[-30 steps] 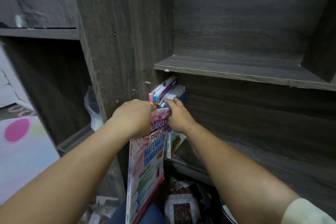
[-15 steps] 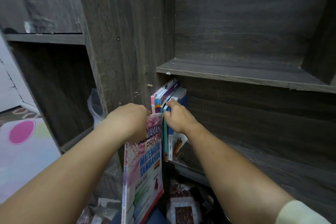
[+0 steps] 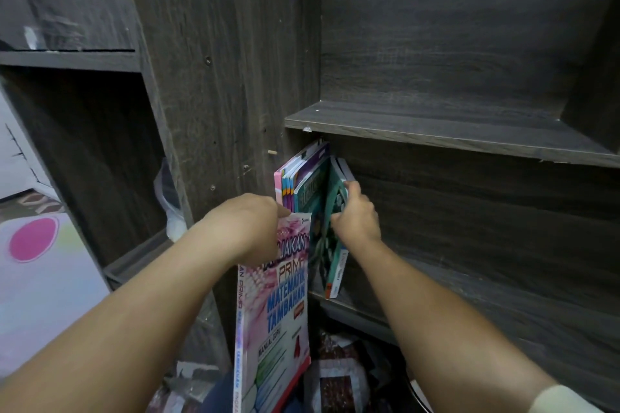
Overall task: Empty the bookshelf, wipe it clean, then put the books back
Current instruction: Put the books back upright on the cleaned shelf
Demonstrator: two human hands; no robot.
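A dark wood-grain bookshelf [image 3: 436,131] fills the view. Several thin books [image 3: 295,178] stand upright at the left end of its lower compartment, against the side panel. My left hand [image 3: 248,228] grips the top of a pink and white maths workbook [image 3: 278,318], which hangs in front of the shelf. My right hand [image 3: 355,214] holds the top edge of a teal book [image 3: 330,251] and leans it to the right, so a gap shows between it and the other books.
The shelf board above the books [image 3: 503,141] is bare. A second dark compartment [image 3: 84,151] lies to the left with a clear plastic bag [image 3: 169,211] at its edge. A pink-dotted mat [image 3: 33,245] covers the floor at left. Patterned items [image 3: 339,382] lie below.
My right hand has pulled the teal book's top away to the right, opening a gap in the row. The workbook in my left hand has stayed in front of the shelf.
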